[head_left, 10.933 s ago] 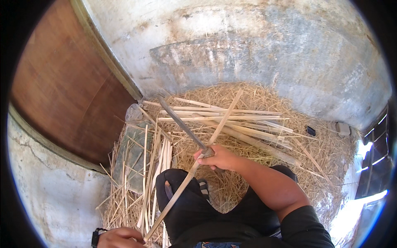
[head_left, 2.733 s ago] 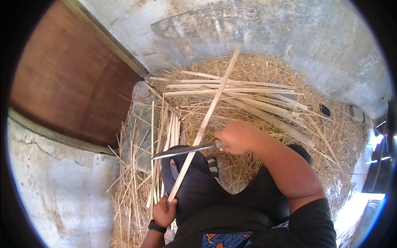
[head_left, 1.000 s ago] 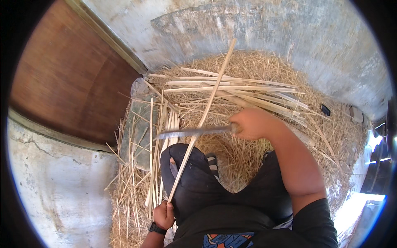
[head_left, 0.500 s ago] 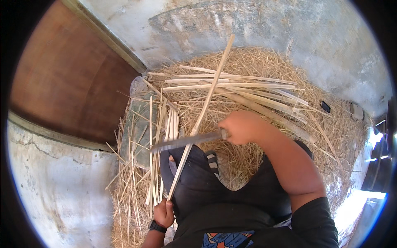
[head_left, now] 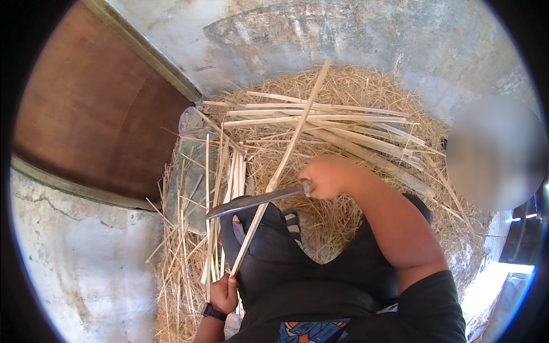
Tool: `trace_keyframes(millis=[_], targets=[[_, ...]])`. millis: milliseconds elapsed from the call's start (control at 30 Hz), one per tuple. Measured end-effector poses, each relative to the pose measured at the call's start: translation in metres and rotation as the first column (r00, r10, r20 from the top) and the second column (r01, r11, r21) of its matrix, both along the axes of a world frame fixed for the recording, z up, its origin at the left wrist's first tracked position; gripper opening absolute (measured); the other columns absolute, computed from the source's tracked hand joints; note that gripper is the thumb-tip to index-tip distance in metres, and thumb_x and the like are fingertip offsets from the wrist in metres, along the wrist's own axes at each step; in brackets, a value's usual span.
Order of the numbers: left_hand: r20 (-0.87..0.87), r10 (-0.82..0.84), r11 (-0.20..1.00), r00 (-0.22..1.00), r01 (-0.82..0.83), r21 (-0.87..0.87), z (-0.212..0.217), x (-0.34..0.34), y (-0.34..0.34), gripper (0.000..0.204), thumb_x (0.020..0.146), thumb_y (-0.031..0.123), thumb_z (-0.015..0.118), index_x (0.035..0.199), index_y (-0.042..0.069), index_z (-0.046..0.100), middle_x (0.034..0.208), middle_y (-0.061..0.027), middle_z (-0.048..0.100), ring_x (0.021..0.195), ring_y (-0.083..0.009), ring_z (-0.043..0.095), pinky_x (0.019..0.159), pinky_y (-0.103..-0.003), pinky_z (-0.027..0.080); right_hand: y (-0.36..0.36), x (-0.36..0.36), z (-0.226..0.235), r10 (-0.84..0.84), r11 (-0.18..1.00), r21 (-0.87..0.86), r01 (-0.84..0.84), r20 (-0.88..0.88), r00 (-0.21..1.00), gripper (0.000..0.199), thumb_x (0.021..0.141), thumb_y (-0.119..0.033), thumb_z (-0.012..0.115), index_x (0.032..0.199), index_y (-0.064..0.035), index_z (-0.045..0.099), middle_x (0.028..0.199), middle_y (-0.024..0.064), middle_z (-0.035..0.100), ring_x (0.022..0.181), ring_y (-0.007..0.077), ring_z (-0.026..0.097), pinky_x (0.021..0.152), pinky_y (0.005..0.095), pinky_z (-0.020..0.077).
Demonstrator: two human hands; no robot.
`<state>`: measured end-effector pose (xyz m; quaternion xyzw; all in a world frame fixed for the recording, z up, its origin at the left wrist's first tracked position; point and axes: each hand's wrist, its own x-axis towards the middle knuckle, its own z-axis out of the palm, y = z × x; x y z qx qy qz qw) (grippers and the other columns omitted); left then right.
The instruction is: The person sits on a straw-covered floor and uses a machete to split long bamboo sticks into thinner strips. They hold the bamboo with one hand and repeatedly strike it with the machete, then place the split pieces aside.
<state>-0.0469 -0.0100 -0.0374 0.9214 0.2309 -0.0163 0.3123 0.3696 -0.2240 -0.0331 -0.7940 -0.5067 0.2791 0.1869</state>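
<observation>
My left hand [head_left: 224,294] is closed around the lower end of a long pale bamboo strip [head_left: 300,123], which slants up and away to the right across my left thigh. My right hand [head_left: 325,176] grips the short handle of a machete [head_left: 254,201]. The dark blade points left and lies across the strip just above my left knee; whether it cuts in or only rests there I cannot tell. Beside that knee, a bundle of narrow split strips [head_left: 235,177] stretches away from me.
Several longer bamboo strips [head_left: 343,119] and a thicker bamboo pole [head_left: 377,164] lie on the straw-like shavings [head_left: 366,86] ahead. A grey stone slab [head_left: 194,188] sits to the left, by a brown door panel [head_left: 103,108]. Weathered walls [head_left: 343,34] stand around. A blurred round patch covers the right side.
The machete's blade has tilted, its tip now lower, and it no longer looks smeared by motion. The strip's far end has shifted slightly right and nearer. My left hand stays closed on it.
</observation>
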Motion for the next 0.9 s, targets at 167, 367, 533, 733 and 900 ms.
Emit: trace_keyframes(millis=[167,367,533,733,900], targets=[[-0.012,0.013,0.999,1.000,-0.013,0.036,-0.003,0.010,0.000,0.047,0.105,0.038,0.042,0.080,0.002,0.060,0.063,-0.0198,0.061,0.063,-0.0436,0.064,0.057,-0.050,0.048,-0.032,0.051,-0.019,-0.477,0.866,0.109,0.487,-0.108,0.872,0.039,0.079,-0.027,0.075,0.113,-0.0088,0.071,0.100,0.0181,0.072,0.096,0.0358,0.069,0.085,0.0461,0.0541],[-0.014,-0.006,0.998,1.000,0.007,0.063,-0.005,0.007,0.000,0.048,0.105,0.038,0.041,0.080,0.002,0.060,0.062,-0.0225,0.060,0.062,-0.0467,0.062,0.056,-0.052,0.046,-0.018,0.013,0.008,-0.173,0.983,0.062,0.176,-0.049,0.984,0.036,0.078,-0.023,0.073,0.109,-0.0070,0.071,0.099,0.0199,0.072,0.093,0.0371,0.069,0.084,0.0467,0.0545],[-0.008,-0.003,0.998,1.000,0.004,0.068,-0.010,0.001,0.004,0.047,0.104,0.039,0.042,0.081,0.002,0.059,0.061,-0.0237,0.058,0.061,-0.0471,0.061,0.055,-0.052,0.046,-0.007,-0.014,0.034,0.017,1.000,-0.003,-0.017,0.124,0.992,0.034,0.078,-0.022,0.073,0.107,-0.0035,0.071,0.092,0.0199,0.072,0.086,0.0354,0.070,0.078,0.0452,0.0552],[-0.008,-0.008,0.997,1.000,0.008,0.076,-0.013,0.007,0.007,0.046,0.104,0.039,0.043,0.081,0.002,0.058,0.061,-0.0236,0.058,0.062,-0.0474,0.061,0.055,-0.052,0.046,-0.050,0.060,0.006,-0.578,0.791,0.084,0.606,-0.220,0.786,0.040,0.079,-0.025,0.077,0.113,-0.0057,0.071,0.096,0.0196,0.072,0.090,0.0295,0.070,0.080,0.0428,0.0541],[0.014,-0.014,1.000,1.000,0.014,-0.011,-0.010,0.005,0.006,0.047,0.104,0.039,0.043,0.079,0.002,0.058,0.060,-0.0218,0.058,0.059,-0.0458,0.061,0.053,-0.050,0.045,-0.026,0.009,0.013,-0.229,0.971,0.071,0.230,-0.011,0.973,0.038,0.080,-0.022,0.077,0.111,-0.0029,0.069,0.097,0.0193,0.073,0.092,0.0290,0.071,0.080,0.0408,0.0546]])
